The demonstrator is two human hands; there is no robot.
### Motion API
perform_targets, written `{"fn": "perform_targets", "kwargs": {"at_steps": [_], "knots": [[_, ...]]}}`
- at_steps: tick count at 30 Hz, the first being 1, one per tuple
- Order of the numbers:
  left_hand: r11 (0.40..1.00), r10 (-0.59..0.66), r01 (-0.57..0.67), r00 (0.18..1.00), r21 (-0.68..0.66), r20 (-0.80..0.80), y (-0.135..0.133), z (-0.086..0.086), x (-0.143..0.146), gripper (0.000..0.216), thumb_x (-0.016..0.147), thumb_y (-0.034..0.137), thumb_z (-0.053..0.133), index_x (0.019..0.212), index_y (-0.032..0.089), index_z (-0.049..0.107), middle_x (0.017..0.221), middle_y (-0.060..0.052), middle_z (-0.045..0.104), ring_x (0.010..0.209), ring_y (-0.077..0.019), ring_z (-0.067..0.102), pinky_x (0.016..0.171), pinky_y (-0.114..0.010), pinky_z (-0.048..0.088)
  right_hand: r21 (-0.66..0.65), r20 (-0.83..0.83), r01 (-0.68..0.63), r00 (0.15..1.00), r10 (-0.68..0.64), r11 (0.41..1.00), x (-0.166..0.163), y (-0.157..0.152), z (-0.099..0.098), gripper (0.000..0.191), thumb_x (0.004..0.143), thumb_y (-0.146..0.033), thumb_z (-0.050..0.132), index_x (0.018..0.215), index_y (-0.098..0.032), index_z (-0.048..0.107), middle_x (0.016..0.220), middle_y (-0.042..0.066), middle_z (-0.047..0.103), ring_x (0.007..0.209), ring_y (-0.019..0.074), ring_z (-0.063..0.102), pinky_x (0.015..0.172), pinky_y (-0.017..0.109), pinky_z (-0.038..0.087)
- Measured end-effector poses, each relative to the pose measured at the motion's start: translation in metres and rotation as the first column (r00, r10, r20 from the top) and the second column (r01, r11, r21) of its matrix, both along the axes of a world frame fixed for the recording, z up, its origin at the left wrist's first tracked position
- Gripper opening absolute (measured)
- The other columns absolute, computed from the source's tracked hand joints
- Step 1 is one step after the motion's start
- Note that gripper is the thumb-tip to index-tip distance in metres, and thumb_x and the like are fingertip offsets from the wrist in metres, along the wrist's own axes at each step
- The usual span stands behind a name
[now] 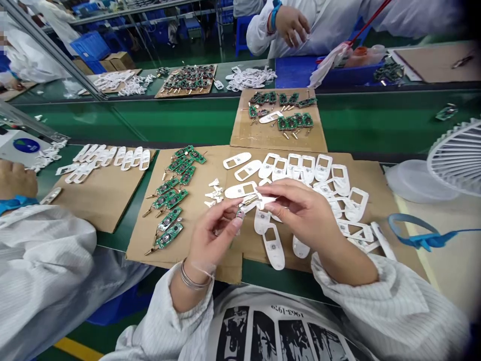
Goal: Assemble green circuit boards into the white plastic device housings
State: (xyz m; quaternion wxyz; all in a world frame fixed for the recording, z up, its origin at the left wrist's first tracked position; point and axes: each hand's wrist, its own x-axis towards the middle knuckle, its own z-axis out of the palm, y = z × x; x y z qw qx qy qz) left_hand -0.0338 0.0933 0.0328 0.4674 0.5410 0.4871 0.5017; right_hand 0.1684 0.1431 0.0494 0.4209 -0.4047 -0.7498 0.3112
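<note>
My left hand is closed, thumb and fingers pinching a small circuit board, mostly hidden by the fingers. A thin metal tip shows between my two hands. My right hand pinches a small white plastic piece close to that tip. Just beyond the fingertips lies a white oval casing with a rectangular window. More white casings are spread under and around my right hand. Left of my left hand, several small white plastic pieces sit on the cardboard.
Green circuit boards with metal tips stand in rows at left. A raised cardboard sheet bears more boards. At right are a white fan, a plastic lid and a blue strap. Co-workers sit at left and opposite.
</note>
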Motion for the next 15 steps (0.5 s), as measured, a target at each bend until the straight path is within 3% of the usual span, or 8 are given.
{"fn": "perform_targets", "kwargs": {"at_steps": [4,9,12,15], "knots": [[0.984,-0.057,0.097,0.965,0.148,-0.255,-0.001,0.007,0.009,0.031,0.087,0.024,0.061,0.118,0.022,0.064,0.1,-0.007,0.067,0.08,-0.015,0.061,0.067,-0.026,0.053,-0.048,-0.072,0.061,0.995,-0.065,0.997,0.01,-0.007,-0.003,0.017,0.083,-0.019,0.068,0.099,-0.024,0.07,0.097,0.004,0.069,0.089,0.0168,0.066,0.072,0.027,0.056],[0.924,-0.044,0.236,0.846,0.3,-0.531,-0.002,0.013,0.018,0.039,0.086,0.016,0.06,0.125,0.021,0.058,0.107,-0.008,0.065,0.093,-0.0177,0.061,0.077,-0.03,0.053,-0.105,-0.034,0.053,0.998,-0.057,0.993,0.023,-0.012,-0.005,0.008,0.085,-0.025,0.066,0.092,-0.023,0.07,0.089,0.004,0.073,0.08,0.0168,0.068,0.066,0.027,0.057],[0.89,-0.003,0.29,0.775,0.351,-0.632,-0.002,0.014,0.023,0.041,0.084,0.016,0.063,0.124,0.018,0.056,0.109,-0.01,0.065,0.098,-0.0195,0.06,0.086,-0.034,0.052,-0.145,-0.026,0.053,0.998,-0.057,0.988,0.03,-0.017,-0.008,0.009,0.086,-0.026,0.064,0.092,-0.023,0.07,0.085,0.003,0.073,0.072,0.0155,0.068,0.062,0.026,0.056],[0.869,0.04,0.3,0.75,0.393,-0.66,-0.001,0.015,0.026,0.036,0.082,0.017,0.066,0.117,0.016,0.058,0.104,-0.009,0.068,0.096,-0.02,0.061,0.086,-0.034,0.051,-0.158,-0.09,0.06,0.993,-0.075,0.986,0.033,-0.023,-0.013,0.008,0.084,-0.026,0.066,0.091,-0.023,0.07,0.09,0.004,0.073,0.082,0.0178,0.069,0.067,0.028,0.058]]}}
